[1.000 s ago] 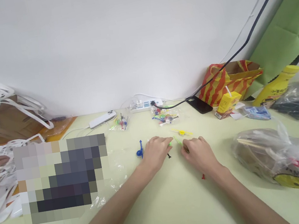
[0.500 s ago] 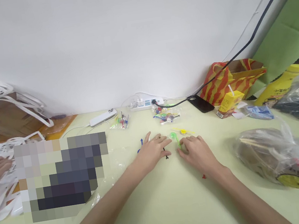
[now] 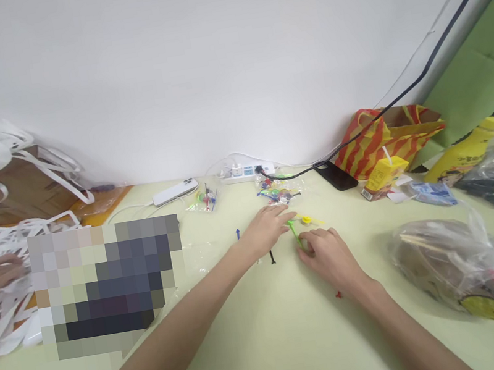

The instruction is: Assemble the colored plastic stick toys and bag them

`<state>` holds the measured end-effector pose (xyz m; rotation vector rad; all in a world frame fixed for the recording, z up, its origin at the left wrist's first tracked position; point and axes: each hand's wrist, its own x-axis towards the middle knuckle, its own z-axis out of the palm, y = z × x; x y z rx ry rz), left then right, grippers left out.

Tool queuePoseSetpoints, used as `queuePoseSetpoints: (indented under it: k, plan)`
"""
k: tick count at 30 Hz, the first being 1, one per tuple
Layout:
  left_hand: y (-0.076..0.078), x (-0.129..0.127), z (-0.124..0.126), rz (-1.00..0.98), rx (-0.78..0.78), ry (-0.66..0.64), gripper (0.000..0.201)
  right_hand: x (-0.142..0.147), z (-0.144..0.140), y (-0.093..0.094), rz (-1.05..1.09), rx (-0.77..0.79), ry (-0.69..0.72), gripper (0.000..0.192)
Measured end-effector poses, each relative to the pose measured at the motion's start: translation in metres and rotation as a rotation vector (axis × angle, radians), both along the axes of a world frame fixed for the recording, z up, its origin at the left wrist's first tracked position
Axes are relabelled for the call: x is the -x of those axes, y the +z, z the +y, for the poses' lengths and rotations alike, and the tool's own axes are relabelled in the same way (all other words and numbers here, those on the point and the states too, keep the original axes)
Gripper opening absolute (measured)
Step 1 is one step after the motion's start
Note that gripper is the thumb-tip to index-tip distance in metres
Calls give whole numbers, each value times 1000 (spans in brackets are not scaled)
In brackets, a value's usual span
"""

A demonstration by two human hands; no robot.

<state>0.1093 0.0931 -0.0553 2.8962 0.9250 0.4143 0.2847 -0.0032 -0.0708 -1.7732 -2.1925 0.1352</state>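
My right hand pinches the green toy by its stem, just right of the black peg. My left hand lies loosely spread above the peg, fingertips touching the toy's top.

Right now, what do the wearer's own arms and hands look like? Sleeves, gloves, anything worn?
Both arms are bare up to the frame edge: no sleeves show. The left hand and right hand wear no gloves, and no rings, watch or wristband can be seen. No markings or cables on either arm.
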Motion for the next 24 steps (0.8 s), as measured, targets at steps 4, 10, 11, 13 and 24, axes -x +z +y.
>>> queuePoseSetpoints:
  k: [4, 10, 11, 13, 24]
  plan:
    - [-3, -9, 20, 23, -1, -52, 16, -1, 0, 1, -4, 7, 11, 12]
    - [7, 9, -2, 61, -20, -22, 8, 1, -1, 3, -28, 5, 32, 12]
    - [9, 14, -9, 58, -21, -11, 7, 2, -1, 4, -34, 9, 37, 13]
    - [12, 23, -21, 34, -15, 26, 6, 5, -3, 6, -43, 16, 54, 16]
    - [11, 35, -41, -27, 23, 177, 18, 24, 5, 6, -55, -15, 31, 20]
